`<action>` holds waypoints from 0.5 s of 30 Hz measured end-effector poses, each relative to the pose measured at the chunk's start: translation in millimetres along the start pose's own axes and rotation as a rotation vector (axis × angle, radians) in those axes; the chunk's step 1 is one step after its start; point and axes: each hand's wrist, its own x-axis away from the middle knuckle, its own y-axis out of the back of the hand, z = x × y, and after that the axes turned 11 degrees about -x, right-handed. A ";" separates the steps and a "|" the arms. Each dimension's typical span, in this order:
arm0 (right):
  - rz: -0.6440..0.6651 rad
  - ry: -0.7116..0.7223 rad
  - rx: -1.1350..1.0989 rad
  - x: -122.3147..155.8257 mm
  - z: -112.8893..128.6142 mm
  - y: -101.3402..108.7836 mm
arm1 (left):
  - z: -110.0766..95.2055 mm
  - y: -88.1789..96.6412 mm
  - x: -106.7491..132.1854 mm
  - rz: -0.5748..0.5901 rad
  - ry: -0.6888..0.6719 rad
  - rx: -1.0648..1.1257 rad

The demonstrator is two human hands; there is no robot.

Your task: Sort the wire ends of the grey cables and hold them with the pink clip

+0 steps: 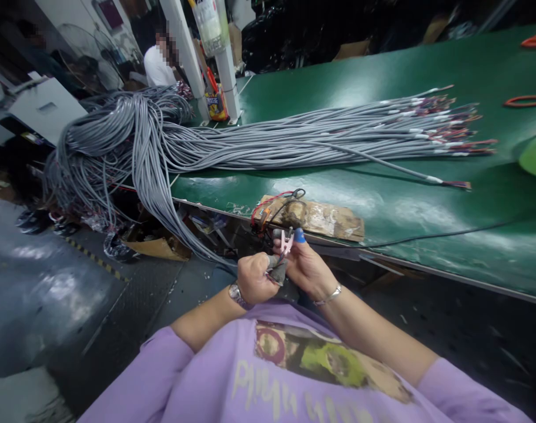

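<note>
Beyond grip, across green bench (321,88): grey cable bundle (268,141), drooping left of hands; likely heavy together, smooth, slippery. Hanging strands (197,242) reach left hand (255,277), which looks closed around cable end; singly probably light, springy, best held by jacket short of tip. Right hand (310,270), beside it, pinches small pink clip (286,242). Far right beyond grip, white bands (434,179), then thin coloured wires (458,184), likely soft, easily nicked.

grey cables (268,138); green tabletop (426,205); lilac shirt (215,376); yellow-black striped tape (96,259)
</note>
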 end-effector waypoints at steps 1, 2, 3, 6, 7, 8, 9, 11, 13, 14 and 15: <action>0.007 -0.010 -0.010 0.1 -0.3 0.8 | 0.0 -0.1 1.0 -0.003 0.015 0.008; 0.015 -0.022 -0.018 0.2 -0.4 2.0 | -0.1 0.2 2.0 -0.004 0.036 0.022; 0.022 -0.035 -0.019 0.4 -0.3 3.4 | -0.4 0.9 3.1 0.000 0.065 0.046; 0.017 -0.070 0.004 1.5 0.7 9.7 | -2.0 5.3 6.8 0.077 0.247 0.189; 0.006 -0.071 0.015 1.9 1.0 12.3 | -2.5 7.1 8.3 0.123 0.344 0.259; -0.003 -0.069 0.029 2.3 1.2 15.1 | -2.8 8.7 9.9 0.177 0.454 0.337; -0.007 -0.063 0.048 2.7 1.3 18.2 | -2.7 9.7 11.8 0.236 0.571 0.419; 0.002 -0.050 0.100 3.4 1.3 25.0 | -1.3 9.9 15.9 0.360 0.785 0.591; 0.011 -0.039 0.158 4.2 1.0 33.1 | 1.3 7.2 20.1 0.467 0.935 0.745; 0.008 -0.029 0.187 4.8 1.0 37.4 | 2.9 5.0 22.2 0.499 0.980 0.805; 0.000 -0.016 0.218 5.8 1.2 41.9 | 4.3 2.4 24.2 0.519 1.008 0.852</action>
